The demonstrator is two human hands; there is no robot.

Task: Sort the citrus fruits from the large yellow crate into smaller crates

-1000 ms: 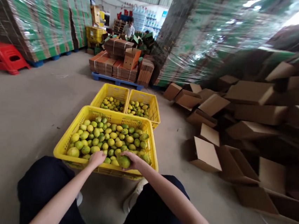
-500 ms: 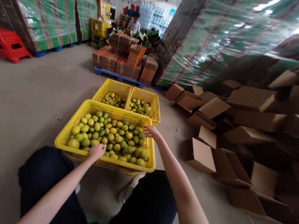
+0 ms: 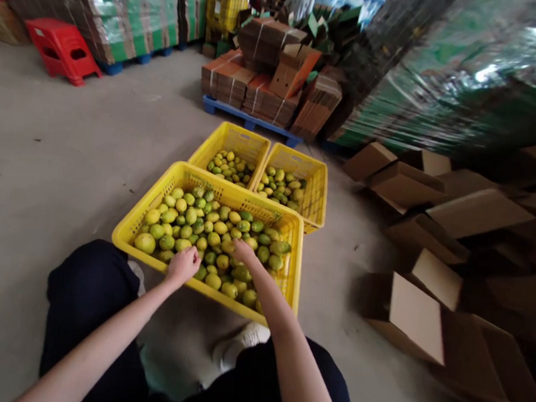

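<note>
A large yellow plastic crate (image 3: 126, 222) full of green and yellow lemons (image 3: 220, 228) stands in front of my knees. Over its near rim is my left hand (image 3: 184, 265), its fingers curled closed; whatever lies inside them, if anything, is hidden. My right hand (image 3: 243, 250) reaches down into the middle of the crate, fingers drawn together on a yellowish lemon (image 3: 228, 246). Behind the large crate, two smaller yellow crates, the left one (image 3: 197, 150) and the right one (image 3: 318, 193), hold more lemons.
Open cardboard boxes (image 3: 418, 310) lie heaped on the right. Beyond the crates, a blue pallet (image 3: 251, 122) carries bundled flat cartons (image 3: 268, 100). A red stool (image 3: 64, 52) stands at the left by wrapped stacks (image 3: 129, 11). At the back is a person (image 3: 299, 2).
My right hand has moved left and down, from the crate's right end to lemons in its middle. My left hand stays closed near the front rim. The view has tilted down and turned left.
</note>
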